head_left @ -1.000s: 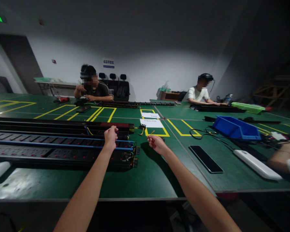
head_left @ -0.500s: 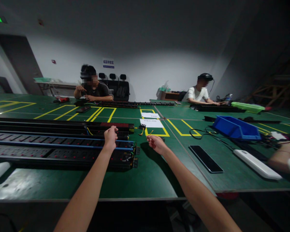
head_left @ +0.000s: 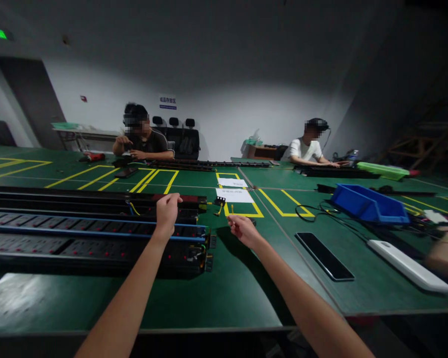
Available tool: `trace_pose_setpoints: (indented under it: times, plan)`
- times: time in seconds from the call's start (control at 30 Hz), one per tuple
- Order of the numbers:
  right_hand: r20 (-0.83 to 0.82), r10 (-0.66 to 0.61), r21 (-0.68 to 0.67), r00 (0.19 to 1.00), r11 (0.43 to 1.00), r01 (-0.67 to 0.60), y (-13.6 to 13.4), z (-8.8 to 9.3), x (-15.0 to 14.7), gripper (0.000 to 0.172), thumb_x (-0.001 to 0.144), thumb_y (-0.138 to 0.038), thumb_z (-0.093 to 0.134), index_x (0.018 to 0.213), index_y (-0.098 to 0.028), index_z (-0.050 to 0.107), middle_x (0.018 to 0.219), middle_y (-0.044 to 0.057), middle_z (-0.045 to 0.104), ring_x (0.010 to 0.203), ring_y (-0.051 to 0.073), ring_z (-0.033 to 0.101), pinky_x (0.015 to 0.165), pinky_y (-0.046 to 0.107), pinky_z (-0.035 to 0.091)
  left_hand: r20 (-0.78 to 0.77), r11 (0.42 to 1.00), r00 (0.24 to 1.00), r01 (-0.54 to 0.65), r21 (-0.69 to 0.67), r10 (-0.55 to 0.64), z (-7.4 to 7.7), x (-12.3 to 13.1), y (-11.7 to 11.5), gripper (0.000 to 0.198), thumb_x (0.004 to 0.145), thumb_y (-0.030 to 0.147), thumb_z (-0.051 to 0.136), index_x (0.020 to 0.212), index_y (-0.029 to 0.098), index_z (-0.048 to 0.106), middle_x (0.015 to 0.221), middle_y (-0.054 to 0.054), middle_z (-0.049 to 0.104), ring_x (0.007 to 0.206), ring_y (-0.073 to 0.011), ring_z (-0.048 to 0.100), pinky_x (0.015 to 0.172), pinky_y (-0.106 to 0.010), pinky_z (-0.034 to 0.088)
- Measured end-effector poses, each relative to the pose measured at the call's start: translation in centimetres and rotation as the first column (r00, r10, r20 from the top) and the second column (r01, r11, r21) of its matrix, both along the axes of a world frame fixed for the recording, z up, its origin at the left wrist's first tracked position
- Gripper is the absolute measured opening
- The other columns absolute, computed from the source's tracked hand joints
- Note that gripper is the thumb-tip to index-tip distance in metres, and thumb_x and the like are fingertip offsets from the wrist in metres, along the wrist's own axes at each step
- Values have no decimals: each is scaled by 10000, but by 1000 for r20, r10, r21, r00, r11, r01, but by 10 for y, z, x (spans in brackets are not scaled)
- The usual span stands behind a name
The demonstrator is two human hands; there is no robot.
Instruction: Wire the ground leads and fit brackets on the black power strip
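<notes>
My left hand [head_left: 167,212] hovers with curled fingers over the near end of several long black power strips [head_left: 78,228] lying side by side on the green table [head_left: 224,278]; what it grips, if anything, is hidden. My right hand [head_left: 242,230] is closed in a pinch on a short yellow wire [head_left: 232,209], just right of the strips' ends. A small black connector with yellow leads [head_left: 219,202] lies beyond my hands.
White paper labels [head_left: 234,195] sit in a yellow-taped box. To the right lie a black phone [head_left: 324,256], a white strip [head_left: 408,265], a blue bin [head_left: 368,204] and cables. Two seated people [head_left: 142,141] [head_left: 308,146] work at the far side. Another person's arm [head_left: 446,251] is at the right edge.
The view has shifted slightly; both hands stay in nearly the same places over the strip ends, the right one still pinching the wire.
</notes>
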State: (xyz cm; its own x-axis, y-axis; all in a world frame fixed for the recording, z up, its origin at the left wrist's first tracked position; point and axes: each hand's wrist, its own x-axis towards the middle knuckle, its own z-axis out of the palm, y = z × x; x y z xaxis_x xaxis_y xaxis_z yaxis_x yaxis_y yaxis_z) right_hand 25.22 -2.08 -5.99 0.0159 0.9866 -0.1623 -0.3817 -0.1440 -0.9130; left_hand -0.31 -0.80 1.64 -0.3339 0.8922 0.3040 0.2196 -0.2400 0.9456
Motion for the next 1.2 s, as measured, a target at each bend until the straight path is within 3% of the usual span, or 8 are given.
trace_pose_setpoints:
  times: [0.13, 0.2, 0.3, 0.4, 0.53, 0.7, 0.97, 1.2]
  plan:
    - [169, -69, 33, 983, 997, 64, 10, 1, 1, 226, 736, -346, 785, 758, -157, 662, 559, -65, 480, 406, 38, 335, 350, 170, 249, -13, 984, 984, 178, -9, -178, 31, -4, 6, 297, 732, 451, 547, 612, 180, 576, 521, 27, 451, 475, -105, 389, 452, -227, 290]
    - [298, -94, 85, 950, 994, 72, 18, 6, 1, 287, 725, -423, 783, 746, -163, 664, 552, -73, 434, 421, 45, 295, 361, 189, 196, -208, 928, 905, 367, -65, -372, 46, -6, 13, 301, 753, 431, 559, 606, 173, 611, 518, 23, 471, 485, -103, 386, 478, -231, 297]
    - [460, -90, 209, 883, 978, -9, 30, 17, -3, 353, 715, -508, 768, 748, -169, 677, 612, -38, 501, 505, 77, 397, 434, 206, 301, -446, 848, 728, 503, -169, -521, 58, -6, 29, 274, 803, 399, 577, 715, 165, 688, 599, 1, 584, 549, -117, 470, 557, -245, 364]
    - [553, 81, 247, 829, 935, -256, 40, 24, -13, 399, 756, -569, 718, 751, -175, 660, 694, 3, 589, 584, 110, 494, 506, 226, 384, -588, 822, 608, 535, -193, -533, 51, -4, 51, 240, 829, 359, 577, 798, 160, 708, 760, -41, 695, 680, -150, 587, 660, -266, 427]
    - [704, 293, 182, 648, 807, -562, 54, 23, -30, 372, 832, -532, 661, 766, -166, 654, 707, 15, 619, 582, 117, 514, 525, 235, 390, -758, 800, 415, 555, -228, -504, 29, -1, 73, 229, 870, 317, 551, 913, 164, 717, 874, -58, 732, 790, -188, 649, 712, -282, 445]
    - [733, 353, 149, 582, 751, -643, 74, 9, -43, 306, 862, -442, 614, 737, -165, 645, 674, 6, 600, 577, 120, 495, 536, 241, 387, -920, 810, 168, 547, -211, -353, 10, -4, 87, 212, 902, 278, 521, 875, 199, 715, 908, -59, 735, 830, -211, 659, 716, -287, 428]
    - [772, 205, 211, 602, 811, -546, 83, -6, -51, 255, 829, -342, 586, 652, -169, 648, 620, 2, 603, 614, 134, 495, 587, 254, 355, -893, 783, 181, 571, -246, -413, -13, -11, 95, 340, 986, 377, 486, 844, 210, 746, 830, -48, 753, 786, -206, 697, 670, -279, 413]
    - [735, 183, 209, 653, 855, -475, 78, -9, -62, 300, 841, -371, 565, 629, -174, 642, 636, 10, 625, 600, 138, 512, 575, 251, 365, -830, 746, 207, 584, -321, -518, -16, -22, 87, 245, 843, 277, 620, 1032, 230, 769, 956, -45, 779, 888, -236, 725, 800, -305, 475]
